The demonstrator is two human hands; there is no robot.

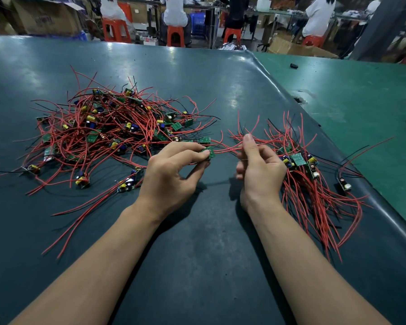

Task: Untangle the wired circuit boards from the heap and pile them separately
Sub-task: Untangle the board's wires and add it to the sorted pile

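A tangled heap point(108, 127) of small green circuit boards with red and black wires lies on the dark mat at the left. A smaller sorted pile point(307, 174) of boards with wires lies at the right. My left hand point(171, 172) pinches a small green circuit board point(209, 153) between thumb and fingers at the heap's right edge. Red wires point(227, 150) run from that board to my right hand point(258, 170), which pinches them with curled fingers between the two piles.
The dark mat point(197, 242) ends in a raised edge at the right, with a green table surface point(361, 95) beyond it. One board point(343, 184) lies apart near that edge. Several people sit on orange stools point(175, 36) behind the table.
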